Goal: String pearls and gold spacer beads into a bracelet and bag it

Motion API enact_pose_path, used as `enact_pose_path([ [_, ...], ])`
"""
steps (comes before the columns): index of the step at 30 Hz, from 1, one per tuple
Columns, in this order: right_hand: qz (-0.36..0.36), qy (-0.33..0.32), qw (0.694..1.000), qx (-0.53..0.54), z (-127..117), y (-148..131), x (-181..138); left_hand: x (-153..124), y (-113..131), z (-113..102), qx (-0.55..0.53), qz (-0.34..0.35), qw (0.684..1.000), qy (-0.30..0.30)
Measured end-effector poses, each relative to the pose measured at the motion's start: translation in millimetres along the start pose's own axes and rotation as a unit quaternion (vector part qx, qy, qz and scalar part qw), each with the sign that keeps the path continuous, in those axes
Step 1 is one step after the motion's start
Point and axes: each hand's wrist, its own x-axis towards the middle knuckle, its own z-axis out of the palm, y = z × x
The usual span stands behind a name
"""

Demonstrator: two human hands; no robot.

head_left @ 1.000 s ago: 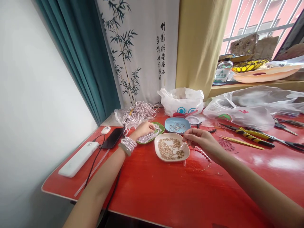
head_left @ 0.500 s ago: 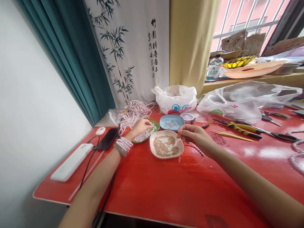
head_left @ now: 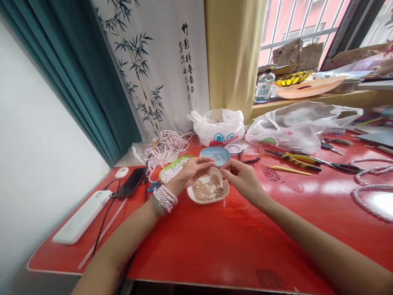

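Note:
My left hand [head_left: 196,171], with pearly bead strands and a pale bangle at its wrist, is closed in a pinch over the white dish [head_left: 191,194]. What its fingertips hold is too small to make out. Close beside them, my right hand [head_left: 241,176] pinches a thin beading thread, hard to see here. Gold beads [head_left: 201,191] lie in the white dish beneath both hands. Left of it, a green dish [head_left: 162,169] holds pearly pinkish beads [head_left: 172,172], partly behind my left hand. A blue dish [head_left: 225,151] with small pieces stands just behind.
A heap of pearl strands [head_left: 167,145] and plastic bags [head_left: 215,127] line the back. Pliers [head_left: 297,161], scissors [head_left: 344,167] and yellow tweezers [head_left: 288,169] lie at right, near more bead strands [head_left: 365,188]. A phone [head_left: 132,183] and white power bank [head_left: 81,217] are at left.
My left hand has left the green dish and come right to the fingertips of my right hand, still pinched. The whole view has shifted slightly to the right.

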Motion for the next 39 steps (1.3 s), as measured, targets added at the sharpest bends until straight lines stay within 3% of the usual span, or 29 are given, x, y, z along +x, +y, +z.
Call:
enact_pose_path([
  [11, -0.039, 0.023, 0.998, -0.031, 0.1, -4.1, -2.4, 0.7, 0.3, -1.0, -0.075, 0.011, 0.997, 0.026],
  [39, -0.046, 0.021, 0.998, -0.033, 1.5, 1.5, -2.1, 2.8, -1.8, -2.9, -0.082, 0.026, 0.996, 0.016],
])
